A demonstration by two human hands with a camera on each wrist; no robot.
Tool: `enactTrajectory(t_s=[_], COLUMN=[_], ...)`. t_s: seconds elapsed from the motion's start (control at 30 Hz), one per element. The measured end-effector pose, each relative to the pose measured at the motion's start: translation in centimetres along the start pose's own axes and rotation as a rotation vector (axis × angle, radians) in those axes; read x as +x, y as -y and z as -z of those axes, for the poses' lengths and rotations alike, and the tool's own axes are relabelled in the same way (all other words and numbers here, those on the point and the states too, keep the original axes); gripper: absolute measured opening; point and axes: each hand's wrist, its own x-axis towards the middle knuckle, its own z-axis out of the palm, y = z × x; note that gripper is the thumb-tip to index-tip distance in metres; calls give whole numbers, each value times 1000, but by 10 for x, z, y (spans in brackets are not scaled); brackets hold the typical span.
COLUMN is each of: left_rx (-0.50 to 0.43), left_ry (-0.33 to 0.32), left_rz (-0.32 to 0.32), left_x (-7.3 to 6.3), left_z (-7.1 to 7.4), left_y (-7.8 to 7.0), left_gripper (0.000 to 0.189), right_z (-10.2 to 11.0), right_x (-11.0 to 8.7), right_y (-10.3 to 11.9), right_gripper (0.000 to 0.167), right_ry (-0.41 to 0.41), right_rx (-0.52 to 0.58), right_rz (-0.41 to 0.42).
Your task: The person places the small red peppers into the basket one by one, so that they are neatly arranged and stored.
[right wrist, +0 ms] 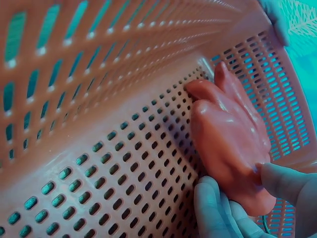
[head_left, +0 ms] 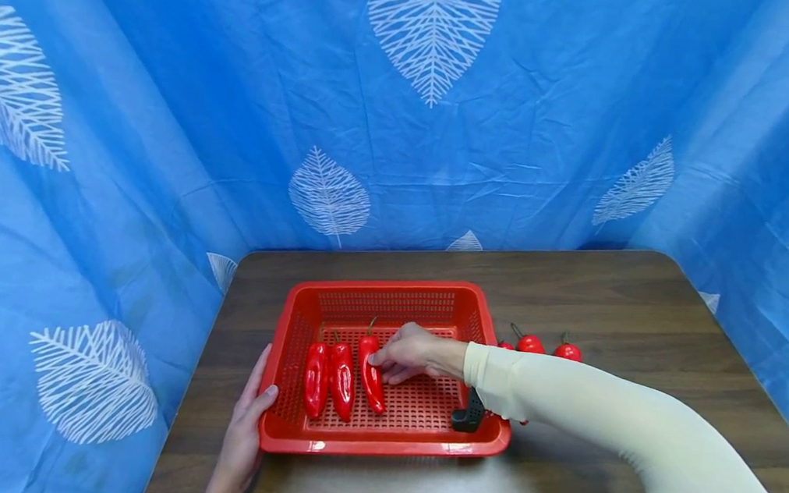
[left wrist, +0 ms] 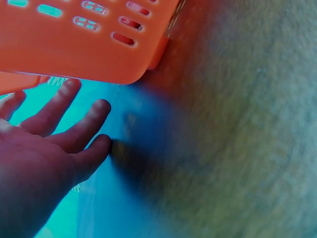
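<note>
A red plastic basket (head_left: 384, 451) with slotted walls stands on the table. Inside, toward its left end, lie three glossy red peppers side by side: one at the left (head_left: 315, 380), a middle one (head_left: 341, 383) and a third (head_left: 370, 381). My right hand (head_left: 413, 351) reaches over the right rim and pinches that third pepper (right wrist: 228, 148) between thumb and fingers. At the basket's left side, my left hand (head_left: 245, 421) holds the rim, thumb on top. In the left wrist view its fingers (left wrist: 84, 129) are spread along the outer wall.
Several round red fruits with stems, one at the far right (head_left: 568, 350), lie on the wooden table (head_left: 601, 296) right of the basket, partly hidden by my right sleeve (head_left: 578, 400). A blue curtain (head_left: 437, 164) with white leaf prints hangs behind the table and at both sides.
</note>
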Motion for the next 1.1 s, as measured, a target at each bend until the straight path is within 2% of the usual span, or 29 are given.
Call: enactTrajectory(t_s=[0.3,0.63,1.1], left_rx=[-9,-2,-13], left_ry=[6,9,21], left_rz=[-14,-3,-37], left_x=[1,2,-1], left_z=[0,1,1], left_y=[1,1,2], left_gripper=[71,72,71], right_z=[-6,-7,1], right_x=[6,7,-2], right_y=[-4,-8,-8], right_gripper=[16,13,16], right_ry=[-36,-24,7], right_rx=[-26,12,-4], right_rz=[11,-11,0])
